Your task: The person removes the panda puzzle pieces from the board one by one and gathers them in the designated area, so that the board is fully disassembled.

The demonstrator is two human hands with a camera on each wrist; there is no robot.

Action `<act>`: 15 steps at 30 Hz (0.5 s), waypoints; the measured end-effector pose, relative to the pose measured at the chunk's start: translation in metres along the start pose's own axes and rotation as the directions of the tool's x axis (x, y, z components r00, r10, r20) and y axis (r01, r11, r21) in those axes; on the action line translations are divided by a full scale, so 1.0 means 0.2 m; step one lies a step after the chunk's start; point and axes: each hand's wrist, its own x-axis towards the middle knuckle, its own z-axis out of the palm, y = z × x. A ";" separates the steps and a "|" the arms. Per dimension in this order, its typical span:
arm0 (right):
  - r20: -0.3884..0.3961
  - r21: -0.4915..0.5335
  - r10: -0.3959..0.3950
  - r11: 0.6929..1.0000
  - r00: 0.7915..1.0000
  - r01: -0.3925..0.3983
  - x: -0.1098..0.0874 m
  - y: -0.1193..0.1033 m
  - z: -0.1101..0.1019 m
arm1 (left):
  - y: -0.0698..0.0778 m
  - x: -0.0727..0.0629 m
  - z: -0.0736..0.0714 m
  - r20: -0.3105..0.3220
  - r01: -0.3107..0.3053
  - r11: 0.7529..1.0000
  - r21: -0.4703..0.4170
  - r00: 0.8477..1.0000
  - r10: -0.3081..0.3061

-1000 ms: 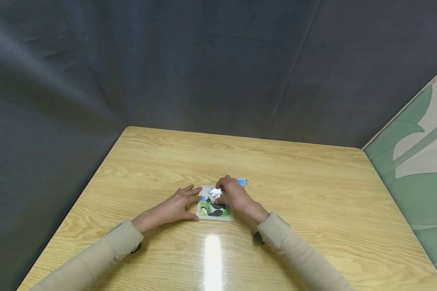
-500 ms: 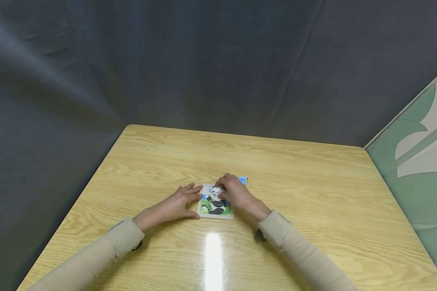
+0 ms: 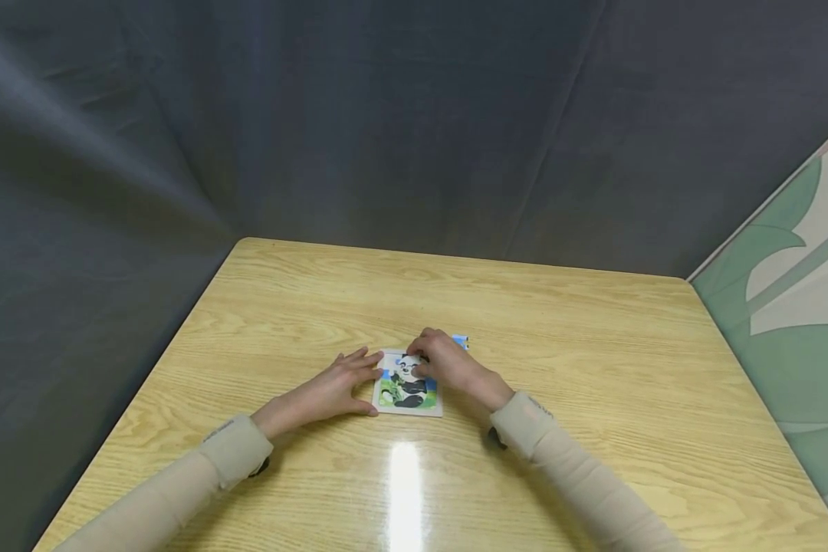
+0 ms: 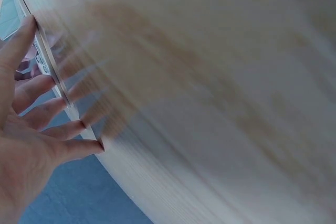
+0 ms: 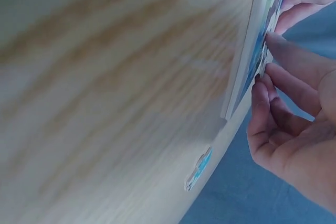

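A square panda jigsaw puzzle in a pale tray (image 3: 409, 412) lies mid-table. My left hand (image 3: 341, 387) holds its fingers spread, fingertips along the tray's left edge; in the left wrist view the thumb and fingers (image 4: 42, 115) meet that edge. My right hand (image 3: 453, 370) pinches the panda-head puzzle piece (image 3: 405, 367) between thumb and fingers, over the upper part of the picture. The piece lines up with the black-and-white body below it. Bare tray floor shows at the upper left, and my right hand hides the upper right corner.
A loose blue puzzle piece (image 3: 461, 341) lies on the wooden table (image 3: 559, 368) just beyond my right hand; the right wrist view shows this blue piece (image 5: 199, 169) beside the tray corner. A dark curtain (image 3: 400, 130) hangs behind the table, and a green-patterned panel (image 3: 793, 322) stands at the right.
The panda-head piece, tilted and catching the light before, now lies flatter and lines up with the body. My right hand has shifted slightly; the left hand keeps its place at the tray.
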 end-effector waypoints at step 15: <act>-0.039 -0.137 -0.099 0.986 0.994 0.093 -0.04 -0.01 -0.02 | 0.01 -0.01 0.00 -0.002 -0.009 1.000 -0.005 1.000 0.009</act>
